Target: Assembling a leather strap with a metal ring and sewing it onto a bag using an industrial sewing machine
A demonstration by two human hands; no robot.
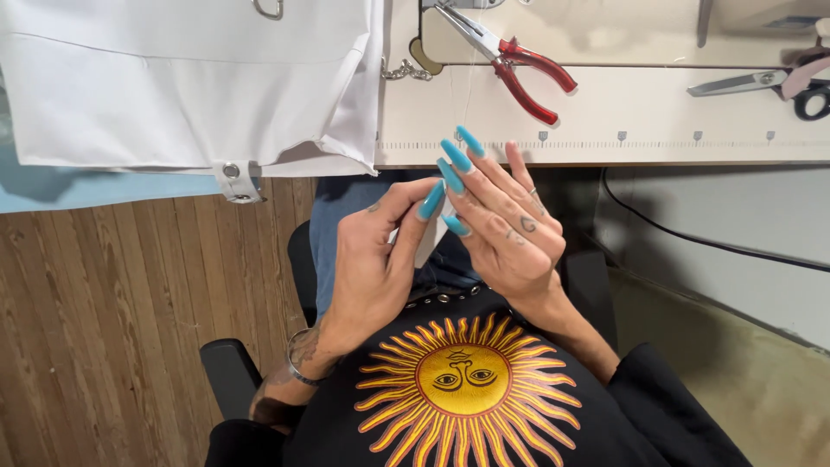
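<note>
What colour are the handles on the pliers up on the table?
Red, on the pliers; clearest in the head view.

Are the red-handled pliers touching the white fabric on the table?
Apart. The head view shows bare table between the red-handled pliers and the white fabric.

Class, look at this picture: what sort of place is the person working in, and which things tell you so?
Probably a sewing or tailoring workshop. White fabric lies on a worktable with a ruler printed along its edge, scissors and red-handled pliers rest there, and both hands seem to handle fine thread.
</note>
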